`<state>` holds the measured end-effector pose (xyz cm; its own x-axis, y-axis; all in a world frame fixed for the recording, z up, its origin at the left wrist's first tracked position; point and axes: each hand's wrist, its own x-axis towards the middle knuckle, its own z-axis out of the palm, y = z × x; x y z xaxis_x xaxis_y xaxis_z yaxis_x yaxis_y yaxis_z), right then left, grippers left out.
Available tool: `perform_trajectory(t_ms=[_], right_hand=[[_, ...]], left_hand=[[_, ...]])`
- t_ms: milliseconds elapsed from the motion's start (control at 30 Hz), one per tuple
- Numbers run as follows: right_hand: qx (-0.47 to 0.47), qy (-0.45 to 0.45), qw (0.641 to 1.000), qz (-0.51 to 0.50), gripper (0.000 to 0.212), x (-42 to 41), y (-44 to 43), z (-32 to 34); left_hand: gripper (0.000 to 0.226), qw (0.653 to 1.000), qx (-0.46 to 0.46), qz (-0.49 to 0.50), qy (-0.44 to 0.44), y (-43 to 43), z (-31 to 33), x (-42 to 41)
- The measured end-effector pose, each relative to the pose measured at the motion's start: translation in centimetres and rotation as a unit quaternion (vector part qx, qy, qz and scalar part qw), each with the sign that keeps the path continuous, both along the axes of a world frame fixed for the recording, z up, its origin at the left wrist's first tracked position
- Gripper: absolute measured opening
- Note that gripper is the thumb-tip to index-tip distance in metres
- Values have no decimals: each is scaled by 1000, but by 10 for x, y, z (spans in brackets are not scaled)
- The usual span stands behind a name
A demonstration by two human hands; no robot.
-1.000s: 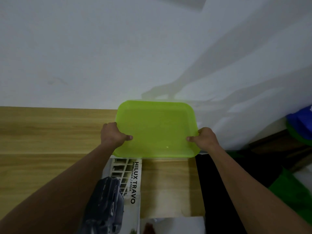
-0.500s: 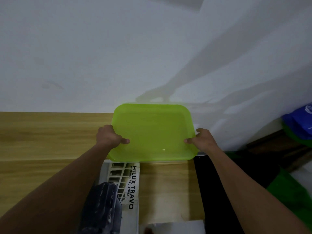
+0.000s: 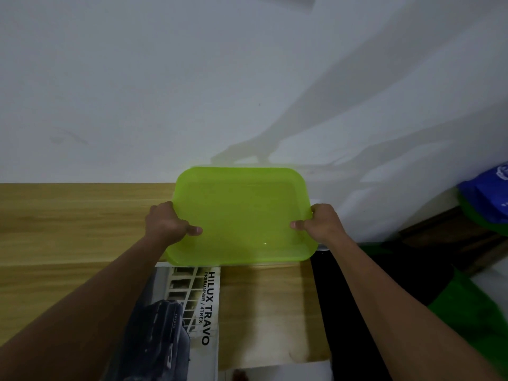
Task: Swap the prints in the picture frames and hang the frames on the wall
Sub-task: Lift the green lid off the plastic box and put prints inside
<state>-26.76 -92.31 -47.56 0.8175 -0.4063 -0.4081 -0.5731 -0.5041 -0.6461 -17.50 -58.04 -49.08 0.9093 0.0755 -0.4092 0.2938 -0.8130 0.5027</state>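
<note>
Head view. Item one: a translucent lime-green tray (image 3: 242,215), empty, held level at the far right part of the wooden worktop (image 3: 68,224), close to the white wall (image 3: 165,78); whether it rests on the surface or is lifted clear cannot be told. It is gripped at both short sides: the left hand (image 3: 169,225) and the right hand (image 3: 323,224) are each closed on the rim, thumb laid on top, the other fingers hidden beneath.

Item two: a car print (image 3: 176,320) lettered "HILUX TRAVO", lying flat on the worktop near the tray, partly covered by the left forearm. No picture frame is seen.

Step judged: the tray is being handled as preparation, not yet the print swap. Next, the tray is to be set aside and the print taken up.
</note>
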Motion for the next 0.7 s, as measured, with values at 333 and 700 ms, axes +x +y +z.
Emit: perform_trajectory(t_ms=[333,700], right_hand=[[20,21,999,-24,49,8,-7,-5],[18,68,997,-7,55,21,-11,-1]], left_hand=[[104,997,-56,50,6,-5,5,-2],[92,980,-159,123,-17,-5,10,2]])
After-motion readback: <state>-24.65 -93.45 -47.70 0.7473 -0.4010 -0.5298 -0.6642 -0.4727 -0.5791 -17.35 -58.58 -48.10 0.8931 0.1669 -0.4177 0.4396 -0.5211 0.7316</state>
